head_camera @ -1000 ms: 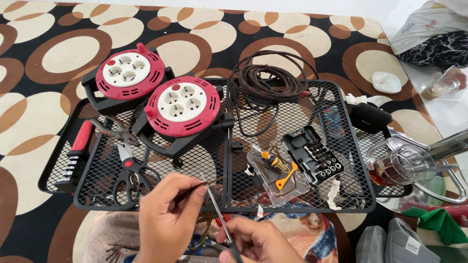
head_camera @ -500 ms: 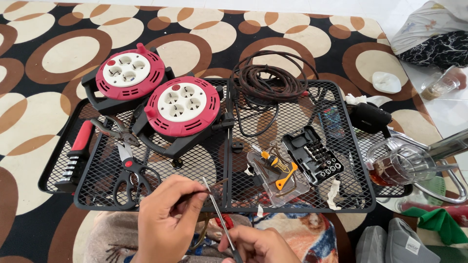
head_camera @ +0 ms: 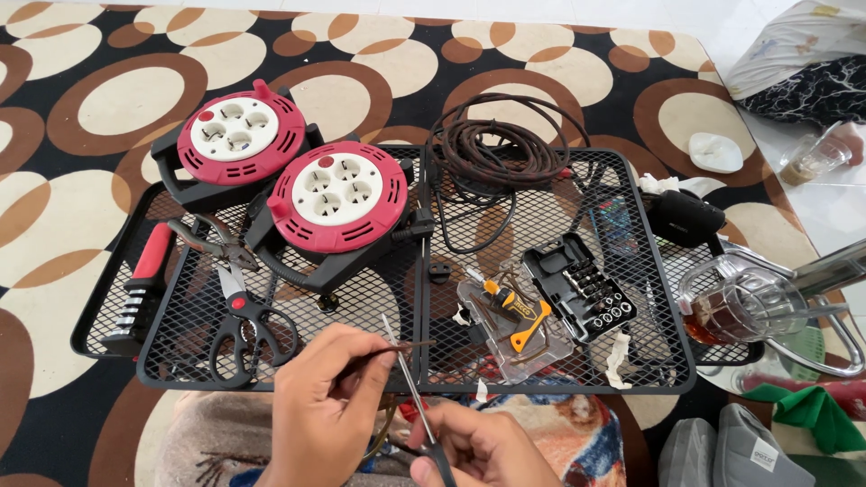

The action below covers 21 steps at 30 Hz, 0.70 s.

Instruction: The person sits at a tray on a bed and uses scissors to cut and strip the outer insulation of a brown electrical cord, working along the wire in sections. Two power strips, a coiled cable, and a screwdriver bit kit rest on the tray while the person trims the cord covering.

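Note:
My left hand (head_camera: 325,406) pinches a thin dark wire (head_camera: 397,346) whose end points right over the near edge of a black mesh tray (head_camera: 532,383). In my right hand (head_camera: 483,446) is a slim metal tool (head_camera: 408,370), its shaft angled up and left so the tip crosses the wire. Both hands hover above my lap, in front of the tray's near rim.
On the tray lie two red cable reels (head_camera: 338,198), black scissors (head_camera: 244,325), pliers (head_camera: 212,242), a red-handled tool (head_camera: 144,280), a coiled brown cable (head_camera: 505,144), a bit set (head_camera: 582,289) and a clear case with an orange tool (head_camera: 510,316). A glass jug (head_camera: 735,302) stands at right.
Both hands have stayed close together with only small shifts; the tool's tip has moved slightly against the wire. Nothing on the tray moved.

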{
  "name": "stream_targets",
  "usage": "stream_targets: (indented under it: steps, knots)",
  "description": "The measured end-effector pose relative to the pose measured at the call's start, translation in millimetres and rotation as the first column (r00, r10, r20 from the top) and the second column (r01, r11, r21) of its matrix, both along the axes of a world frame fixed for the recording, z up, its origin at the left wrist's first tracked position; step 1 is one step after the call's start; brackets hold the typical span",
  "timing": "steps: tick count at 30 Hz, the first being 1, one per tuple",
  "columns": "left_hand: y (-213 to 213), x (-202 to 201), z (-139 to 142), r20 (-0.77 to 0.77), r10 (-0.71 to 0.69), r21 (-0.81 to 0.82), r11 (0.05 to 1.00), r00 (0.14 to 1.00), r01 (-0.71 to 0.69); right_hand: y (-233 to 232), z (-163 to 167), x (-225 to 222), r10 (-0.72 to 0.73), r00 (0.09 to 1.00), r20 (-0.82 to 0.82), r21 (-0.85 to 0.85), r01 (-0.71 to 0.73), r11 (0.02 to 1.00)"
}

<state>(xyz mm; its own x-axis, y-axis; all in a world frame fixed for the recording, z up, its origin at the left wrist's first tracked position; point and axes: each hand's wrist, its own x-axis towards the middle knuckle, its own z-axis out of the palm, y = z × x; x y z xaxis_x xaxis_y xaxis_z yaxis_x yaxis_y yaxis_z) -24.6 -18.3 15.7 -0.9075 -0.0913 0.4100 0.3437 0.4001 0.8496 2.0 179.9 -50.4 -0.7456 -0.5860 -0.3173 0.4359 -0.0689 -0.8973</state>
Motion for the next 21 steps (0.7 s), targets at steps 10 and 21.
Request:
stream_targets:
  steps: [10,21]
  knots:
    - [-5,2,2,0.039,-0.143,-0.001,0.990,0.989,0.144,12,-17,5,0.092,0.996,-0.015,0.149,-0.089,0.985]
    - [-15,1,1,0.026,-0.280,-0.075,0.957,0.960,0.281,9,7,2,0.116,0.992,0.046,0.034,-0.117,0.993]
